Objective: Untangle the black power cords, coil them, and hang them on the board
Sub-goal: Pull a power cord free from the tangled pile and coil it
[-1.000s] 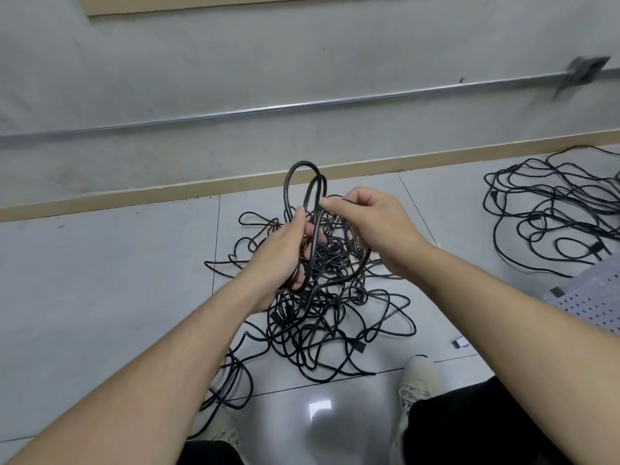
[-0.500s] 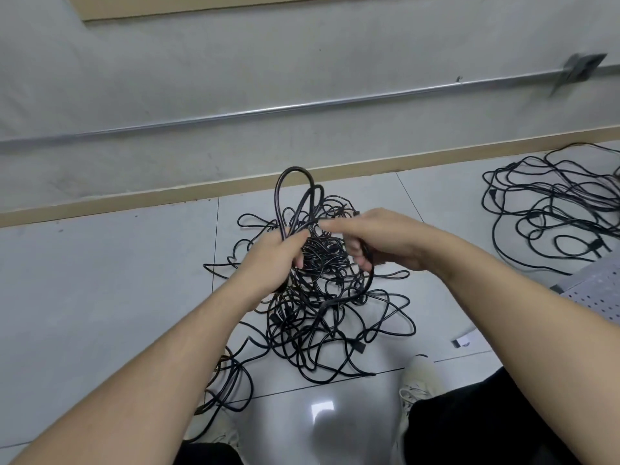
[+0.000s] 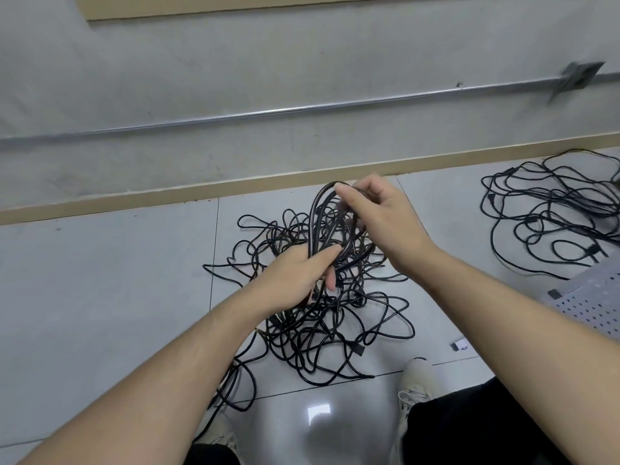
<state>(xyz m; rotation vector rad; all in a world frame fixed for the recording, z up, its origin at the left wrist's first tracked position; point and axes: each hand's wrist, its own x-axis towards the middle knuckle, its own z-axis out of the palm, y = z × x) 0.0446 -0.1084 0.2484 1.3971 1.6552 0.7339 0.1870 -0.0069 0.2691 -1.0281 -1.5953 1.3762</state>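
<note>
Above the tangled pile (image 3: 322,307) on the floor (image 3: 110,280), the left hand (image 3: 295,276) is gripping a limp, light cord coil (image 3: 322,223) at its base while the right hand (image 3: 379,216) is pinching its top loop, probably the surest hold.

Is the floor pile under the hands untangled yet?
No, still tangled: the pile lies in crossing loops on the floor; only a few loops are gathered.

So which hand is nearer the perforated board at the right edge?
Right. The right hand holds the cord loop on the side toward the perforated board; the left hand grips it farther away.
</note>
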